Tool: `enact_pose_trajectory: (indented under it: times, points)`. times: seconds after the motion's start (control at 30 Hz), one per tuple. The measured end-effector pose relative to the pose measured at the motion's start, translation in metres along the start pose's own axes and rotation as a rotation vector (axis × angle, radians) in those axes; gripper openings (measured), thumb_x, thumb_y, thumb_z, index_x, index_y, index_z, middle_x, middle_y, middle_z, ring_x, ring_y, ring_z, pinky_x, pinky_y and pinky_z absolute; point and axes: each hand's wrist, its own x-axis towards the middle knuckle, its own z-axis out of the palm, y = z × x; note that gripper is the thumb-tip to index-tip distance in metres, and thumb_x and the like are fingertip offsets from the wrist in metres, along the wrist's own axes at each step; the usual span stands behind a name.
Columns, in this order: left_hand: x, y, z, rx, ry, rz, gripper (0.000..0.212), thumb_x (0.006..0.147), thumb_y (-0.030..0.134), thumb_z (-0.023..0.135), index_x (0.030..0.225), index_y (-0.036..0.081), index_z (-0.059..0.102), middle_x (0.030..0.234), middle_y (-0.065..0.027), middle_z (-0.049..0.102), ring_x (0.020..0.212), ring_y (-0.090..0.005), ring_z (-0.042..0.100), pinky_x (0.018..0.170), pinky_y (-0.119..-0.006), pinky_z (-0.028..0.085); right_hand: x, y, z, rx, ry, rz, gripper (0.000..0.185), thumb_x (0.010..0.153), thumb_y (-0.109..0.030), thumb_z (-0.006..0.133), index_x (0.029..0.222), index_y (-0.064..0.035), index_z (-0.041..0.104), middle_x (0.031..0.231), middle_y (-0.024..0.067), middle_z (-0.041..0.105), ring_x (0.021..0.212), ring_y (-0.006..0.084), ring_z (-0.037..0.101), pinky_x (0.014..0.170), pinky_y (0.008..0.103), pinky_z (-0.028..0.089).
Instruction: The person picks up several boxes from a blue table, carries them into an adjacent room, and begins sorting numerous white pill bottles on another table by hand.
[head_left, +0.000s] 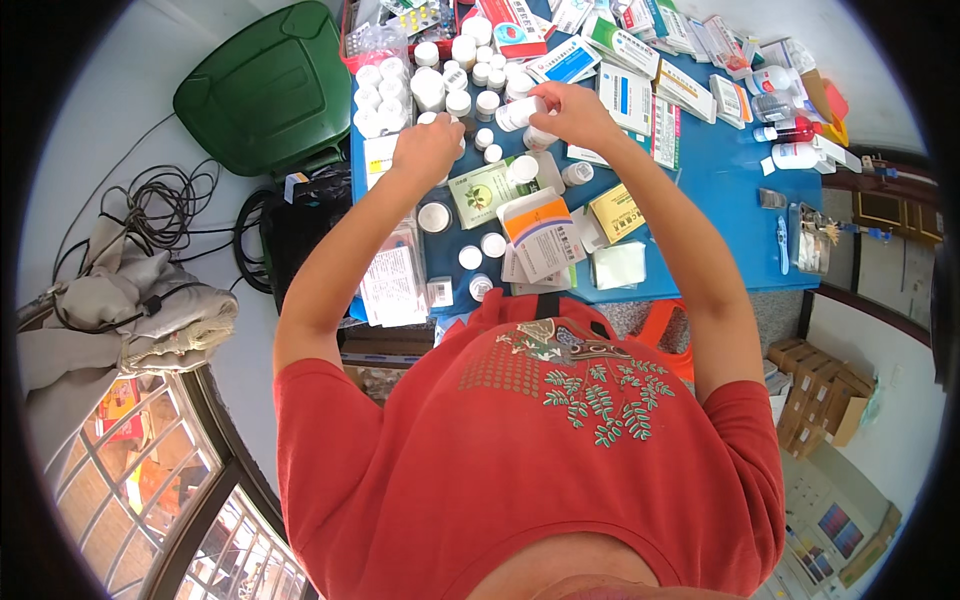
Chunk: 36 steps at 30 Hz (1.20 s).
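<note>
My right hand (576, 112) grips a white pill bottle (519, 114), tilted on its side above the blue tabletop (712, 217). My left hand (429, 148) reaches among the white bottles on the left; its fingers rest at a white bottle, and whether they grip it is hidden by the hand. Between my forearms lie a green and white medicine box (480, 196), an orange and white carton (541, 232), a yellow box (616, 213) and several small white bottles. A clear-wrapped pack of white bottles (380, 97) stands left of my left hand.
Many medicine boxes (624, 97) cover the table's far side. A red tray (456, 22) with blister packs stands at the far left. At the right are a red-liquid bottle (796, 129) and a clear container (813, 240). A green lidded bin (262, 86) stands beyond the left edge.
</note>
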Motion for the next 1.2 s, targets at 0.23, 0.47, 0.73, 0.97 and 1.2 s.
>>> enact_pose_trajectory:
  times: [0.23, 0.47, 0.73, 0.97, 1.2]
  points:
    - [-0.01, 0.004, -0.006, -0.226, 0.187, 0.018, 0.043, 0.078, 0.024, 0.068, 0.116, 0.01, 0.056, 0.104, -0.0122, 0.057, 0.081, -0.0304, 0.065, 0.07, -0.04, 0.053, 0.005, -0.005, 0.006, 0.033, 0.06, -0.002, 0.042, 0.072, -0.031, 0.066, 0.106, -0.0055, 0.065, 0.088, 0.0116, 0.068, 0.082, 0.0244, 0.065, 0.074, 0.0327, 0.051]
    - [-0.015, 0.026, -0.024, -0.641, 0.196, -0.036, 0.068, 0.077, 0.025, 0.071, 0.134, 0.009, 0.038, 0.119, -0.0156, 0.048, 0.095, -0.0331, 0.06, 0.08, -0.041, 0.051, -0.003, -0.013, -0.002, 0.087, -0.015, 0.079, 0.043, 0.069, -0.037, 0.067, 0.098, -0.005, 0.067, 0.081, 0.0101, 0.068, 0.075, 0.0235, 0.064, 0.068, 0.0318, 0.05]
    - [-0.026, 0.023, -0.014, -0.584, 0.283, 0.034, 0.055, 0.074, 0.014, 0.071, 0.125, 0.011, 0.051, 0.12, -0.0109, 0.051, 0.083, -0.0272, 0.061, 0.076, -0.038, 0.051, -0.003, -0.013, 0.001, -0.168, 0.026, -0.014, 0.033, 0.073, -0.03, 0.068, 0.096, -0.0068, 0.065, 0.086, 0.0095, 0.066, 0.082, 0.024, 0.062, 0.07, 0.0334, 0.05]
    - [-0.024, 0.022, -0.001, -0.259, 0.196, 0.252, 0.033, 0.075, 0.007, 0.064, 0.107, 0.011, 0.064, 0.118, -0.0041, 0.055, 0.102, -0.0246, 0.053, 0.083, -0.035, 0.047, 0.018, -0.007, 0.04, -0.652, 0.067, -0.206, 0.033, 0.069, -0.026, 0.072, 0.098, -0.0109, 0.065, 0.095, 0.0057, 0.064, 0.097, 0.0257, 0.057, 0.078, 0.0389, 0.049]
    - [-0.017, 0.031, 0.009, -0.055, 0.102, 0.412, 0.035, 0.075, 0.003, 0.058, 0.109, 0.011, 0.063, 0.119, 0.0, 0.053, 0.104, -0.0206, 0.049, 0.084, -0.033, 0.044, 0.021, 0.001, 0.058, -0.635, 0.146, -0.285, 0.033, 0.068, -0.025, 0.075, 0.097, -0.0121, 0.067, 0.093, 0.0054, 0.064, 0.097, 0.0237, 0.056, 0.077, 0.0412, 0.048]
